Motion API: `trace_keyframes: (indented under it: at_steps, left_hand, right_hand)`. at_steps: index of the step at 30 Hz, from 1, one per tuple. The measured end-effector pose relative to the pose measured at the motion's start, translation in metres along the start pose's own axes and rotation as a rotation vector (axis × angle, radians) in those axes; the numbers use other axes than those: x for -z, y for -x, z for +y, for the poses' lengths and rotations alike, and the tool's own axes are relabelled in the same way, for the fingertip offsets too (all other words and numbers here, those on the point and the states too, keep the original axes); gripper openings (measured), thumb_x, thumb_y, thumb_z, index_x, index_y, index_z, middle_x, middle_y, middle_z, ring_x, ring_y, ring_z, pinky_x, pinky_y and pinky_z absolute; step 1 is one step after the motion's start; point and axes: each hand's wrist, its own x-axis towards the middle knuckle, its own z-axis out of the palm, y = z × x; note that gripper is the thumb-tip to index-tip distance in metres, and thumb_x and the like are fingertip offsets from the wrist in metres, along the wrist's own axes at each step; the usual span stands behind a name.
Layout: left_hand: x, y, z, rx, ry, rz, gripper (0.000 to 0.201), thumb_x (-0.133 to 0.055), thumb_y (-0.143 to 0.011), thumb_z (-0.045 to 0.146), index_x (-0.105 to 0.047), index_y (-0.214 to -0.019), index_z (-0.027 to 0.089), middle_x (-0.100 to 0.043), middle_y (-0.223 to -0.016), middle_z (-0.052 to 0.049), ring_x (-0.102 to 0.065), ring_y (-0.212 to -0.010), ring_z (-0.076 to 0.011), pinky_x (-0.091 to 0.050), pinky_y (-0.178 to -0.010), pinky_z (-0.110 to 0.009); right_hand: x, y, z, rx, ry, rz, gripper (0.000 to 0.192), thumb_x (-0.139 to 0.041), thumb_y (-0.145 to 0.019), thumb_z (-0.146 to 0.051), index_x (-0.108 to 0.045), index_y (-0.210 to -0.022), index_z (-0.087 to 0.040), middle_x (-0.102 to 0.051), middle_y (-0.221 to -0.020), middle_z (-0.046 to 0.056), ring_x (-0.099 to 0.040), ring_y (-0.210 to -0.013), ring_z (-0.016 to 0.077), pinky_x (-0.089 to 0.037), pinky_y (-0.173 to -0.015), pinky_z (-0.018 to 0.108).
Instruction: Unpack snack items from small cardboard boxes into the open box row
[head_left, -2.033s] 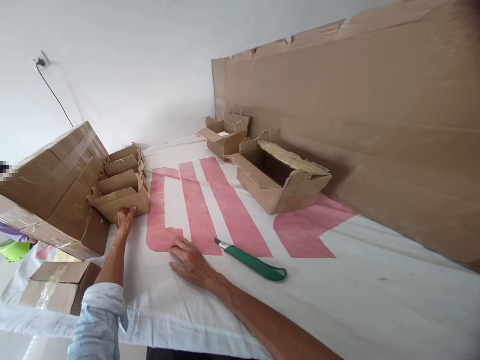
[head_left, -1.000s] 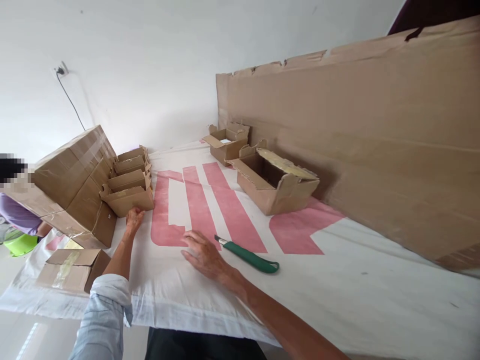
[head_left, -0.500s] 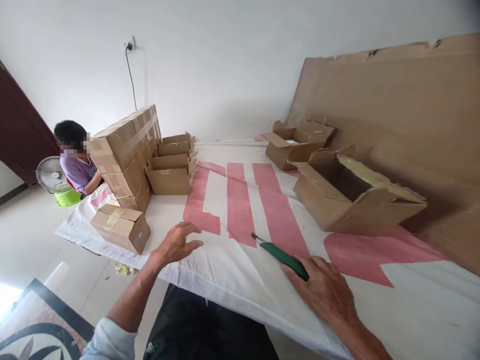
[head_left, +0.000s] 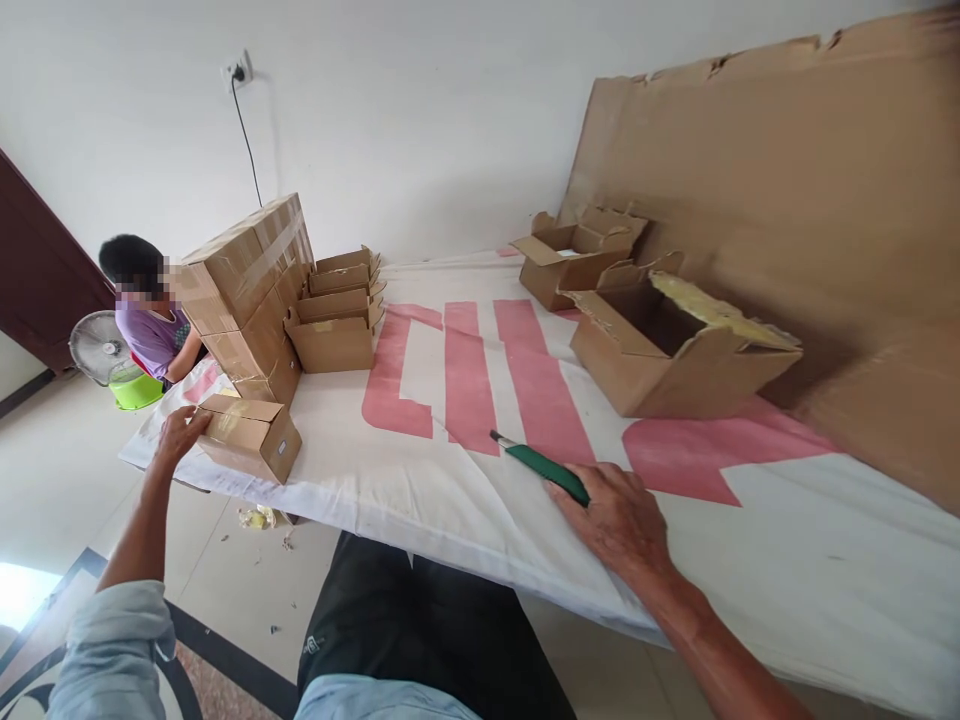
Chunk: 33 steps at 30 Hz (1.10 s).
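Observation:
My left hand (head_left: 182,434) is at the left end of a small taped cardboard box (head_left: 251,438), its fingers bent against that end. The box lies flat near the table's front left edge, with tape across its top and a small white label on its right end. My right hand (head_left: 619,520) is wrapped round the green handle of a utility knife (head_left: 547,471). The knife points left and away from me, just over the cloth, its dark tip free of any box.
Stacked sealed cartons (head_left: 259,290) stand at the left, beside several open boxes (head_left: 334,345). Two open boxes sit at the right, the nearer open box (head_left: 667,375) in front of a large cardboard sheet (head_left: 750,180). A person (head_left: 154,320) sits beyond the cartons.
My left hand has moved left from over the cloth to the small box's far end. My right hand still holds the knife. The view has shifted slightly.

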Motion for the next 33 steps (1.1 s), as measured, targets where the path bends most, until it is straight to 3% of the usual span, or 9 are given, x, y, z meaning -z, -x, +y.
trace_keyframes:
  at_steps: [4, 9, 13, 16, 21, 26, 30, 33]
  left_hand:
    - [-0.001, -0.004, -0.005, 0.003, 0.077, -0.125, 0.05, -0.07, -0.078, 0.063, -0.078, -0.095, 0.017, -0.077, -0.088, -0.005, -0.069, -0.094, -0.0276, -0.055, -0.08, -0.033]
    - [-0.015, 0.009, -0.004, 0.043, 0.127, -0.064, 0.063, -0.071, -0.078, 0.062, -0.076, -0.118, 0.014, -0.079, -0.107, -0.01, -0.07, -0.103, -0.0296, -0.055, -0.084, -0.035]
    - [-0.036, 0.044, 0.006, 0.033, 0.198, -0.094, 0.073, -0.074, -0.076, 0.062, -0.073, -0.13, 0.013, -0.078, -0.119, -0.015, -0.072, -0.104, -0.0302, -0.057, -0.085, -0.037]
    - [-0.057, 0.083, 0.024, -0.017, 0.381, -0.211, 0.082, -0.078, -0.073, 0.066, -0.07, -0.136, 0.014, -0.077, -0.123, -0.016, -0.073, -0.099, -0.0293, -0.06, -0.08, -0.037]
    - [-0.083, 0.128, 0.06, -0.106, 0.653, -0.376, 0.064, -0.082, -0.078, 0.061, -0.073, -0.128, 0.021, -0.073, -0.139, -0.014, -0.073, -0.108, -0.0294, -0.059, -0.088, -0.039]
    - [-0.09, 0.134, 0.073, -0.039, 0.819, -0.498, 0.069, -0.082, -0.079, 0.06, -0.07, -0.135, 0.021, -0.074, -0.14, -0.016, -0.07, -0.127, -0.035, -0.058, -0.096, -0.041]
    - [-0.093, 0.13, 0.071, 0.027, 0.917, -0.515, 0.068, -0.081, -0.078, 0.057, -0.072, -0.134, 0.021, -0.078, -0.132, -0.015, -0.07, -0.128, -0.0362, -0.058, -0.093, -0.041]
    - [-0.096, 0.129, 0.07, 0.051, 0.957, -0.515, 0.064, -0.083, -0.074, 0.051, -0.074, -0.129, 0.021, -0.08, -0.128, -0.014, -0.073, -0.123, -0.0355, -0.057, -0.09, -0.04]
  right_hand:
    - [0.001, -0.001, -0.002, -0.007, 0.001, -0.005, 0.033, -0.053, -0.095, -0.044, -0.076, -0.104, -0.022, -0.072, -0.096, 0.015, -0.062, -0.095, 0.0355, -0.052, -0.088, 0.048]
    - [-0.001, 0.001, 0.0, -0.007, 0.026, -0.012, 0.036, -0.051, -0.098, -0.045, -0.076, -0.108, -0.021, -0.071, -0.099, 0.015, -0.062, -0.096, 0.0359, -0.051, -0.086, 0.049]
    - [-0.005, 0.002, 0.003, 0.017, 0.034, -0.003, 0.038, -0.047, -0.1, -0.045, -0.073, -0.109, -0.019, -0.072, -0.101, 0.016, -0.063, -0.096, 0.0362, -0.051, -0.086, 0.049]
    - [-0.006, 0.0, 0.006, 0.027, 0.032, -0.001, 0.036, -0.047, -0.1, -0.044, -0.072, -0.106, -0.019, -0.072, -0.099, 0.016, -0.063, -0.095, 0.0354, -0.051, -0.087, 0.049]
    - [-0.002, -0.005, 0.002, -0.051, -0.055, -0.01, 0.032, -0.046, -0.099, -0.046, -0.068, -0.099, -0.022, -0.07, -0.092, 0.014, -0.064, -0.092, 0.0339, -0.053, -0.085, 0.048]
    - [0.006, -0.015, -0.021, -0.303, -0.372, 0.006, 0.043, -0.048, -0.094, -0.06, -0.069, -0.103, -0.023, -0.076, -0.094, 0.011, -0.069, -0.087, 0.0315, -0.056, -0.076, 0.044]
    - [0.016, -0.027, -0.06, -0.455, -0.769, -0.136, 0.057, -0.056, -0.09, -0.077, -0.072, -0.087, -0.022, -0.072, -0.076, 0.006, -0.064, -0.066, 0.0227, -0.056, -0.065, 0.038]
    - [0.022, -0.034, -0.095, -0.497, -1.054, -0.193, 0.064, -0.065, -0.086, -0.084, -0.074, -0.088, -0.02, -0.076, -0.085, 0.008, -0.067, -0.07, 0.021, -0.06, -0.068, 0.037]
